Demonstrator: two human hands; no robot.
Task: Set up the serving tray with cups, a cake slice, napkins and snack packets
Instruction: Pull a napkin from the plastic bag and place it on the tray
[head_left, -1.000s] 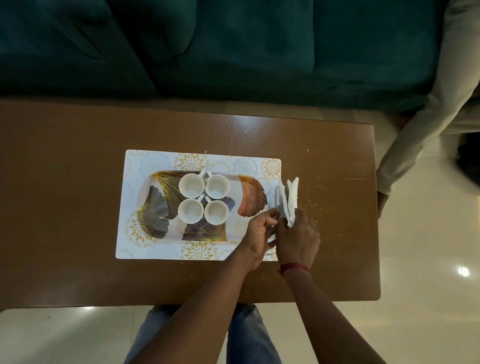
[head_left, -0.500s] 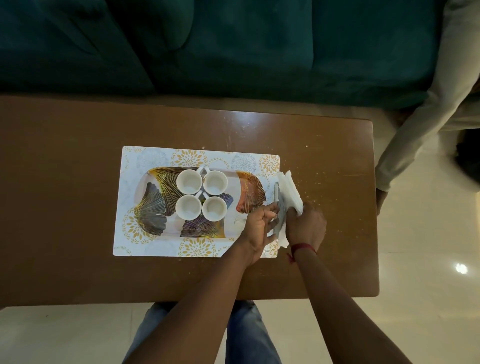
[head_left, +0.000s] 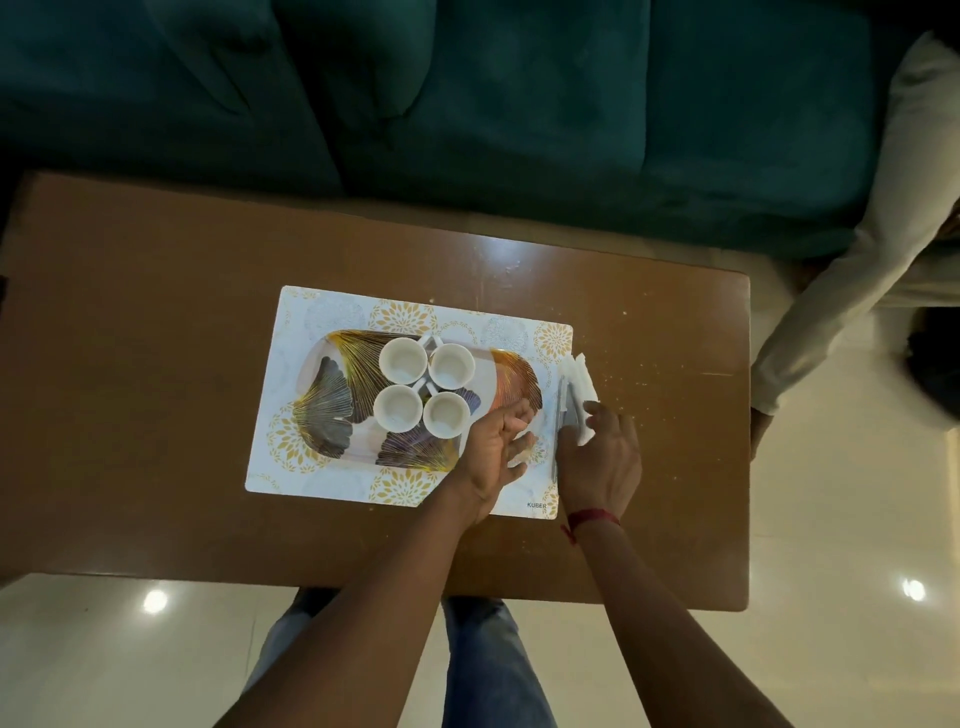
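Napkins: white stack at the placemat's right edge, just beside the tray, not on it.
Right hand: pinches the napkins' near end.
Left hand: has released them; fingers spread, relaxed.
Cups: four on tray.
Outstanding: probably napkin transfer, cake, packets.

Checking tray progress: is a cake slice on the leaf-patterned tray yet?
No, the leaf-patterned serving tray shows only four white ceramic cups.
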